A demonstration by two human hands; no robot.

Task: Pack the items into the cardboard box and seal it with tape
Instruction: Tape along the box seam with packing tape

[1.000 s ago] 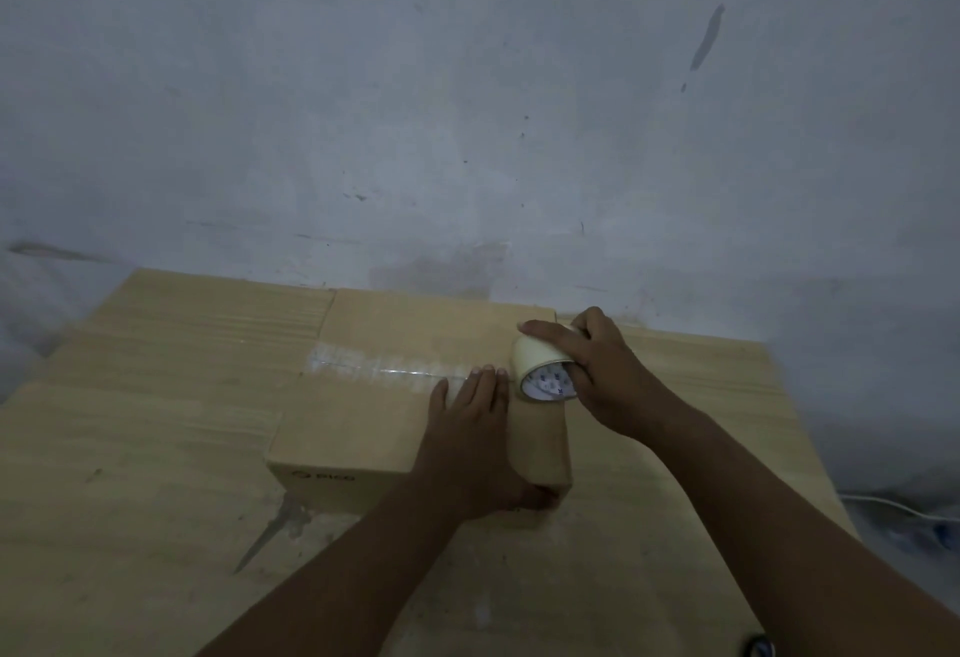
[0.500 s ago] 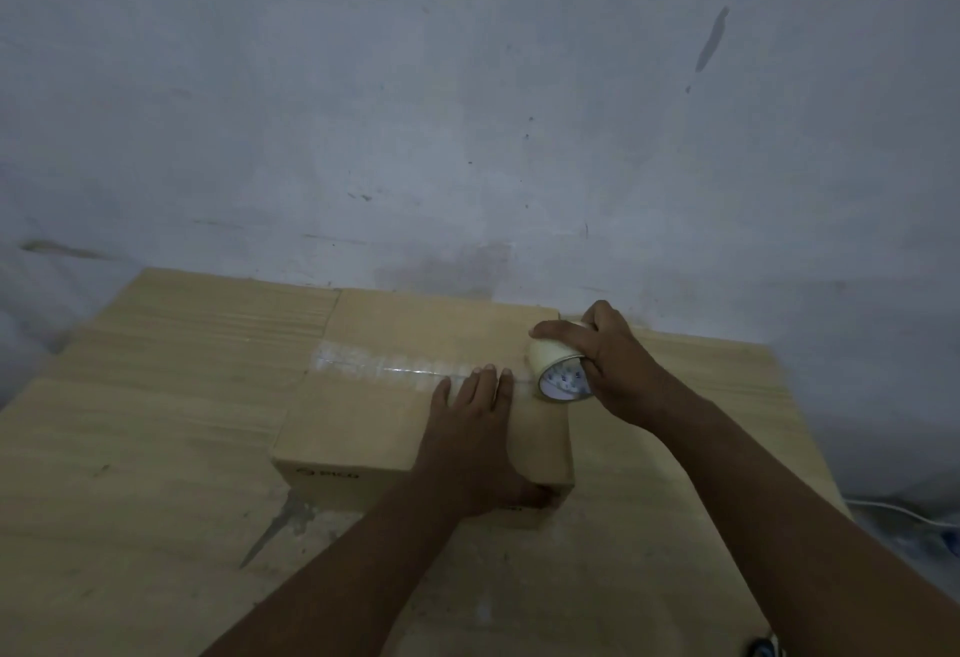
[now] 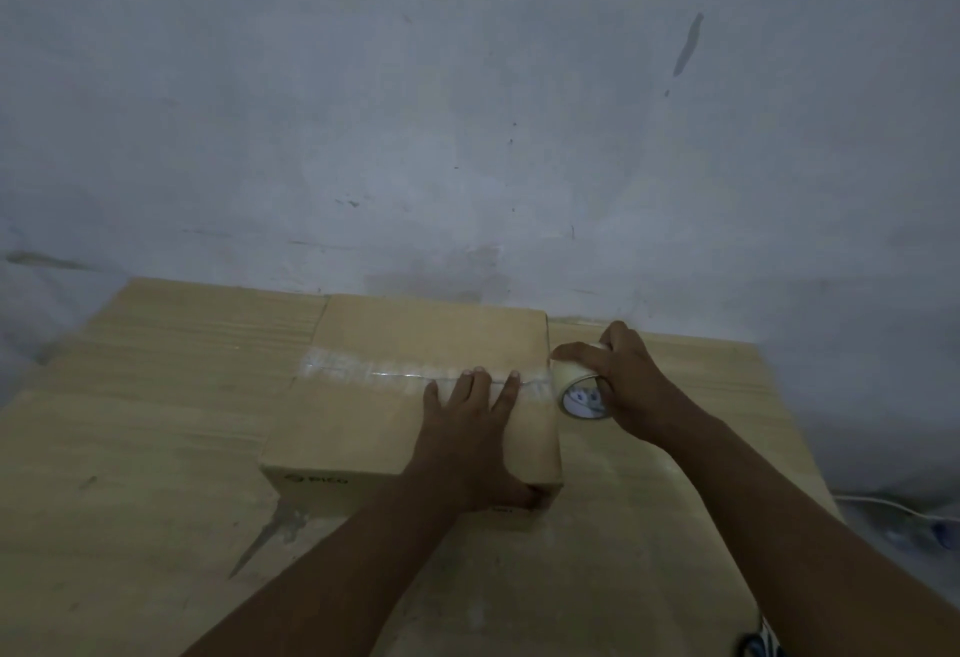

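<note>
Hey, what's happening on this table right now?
A person is taping a cardboard box shut on a wooden table. The left hand lies flat on the lid, fingers on the clear tape strip running along the top seam. The right hand holds the tape roll at the box's right edge. The flaps are closed; the strip is not yet cut.

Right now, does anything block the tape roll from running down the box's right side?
Nothing visible does. The right hand holds the tape roll just past the box edge; the left hand lies flat on top, clear of that side.
</note>
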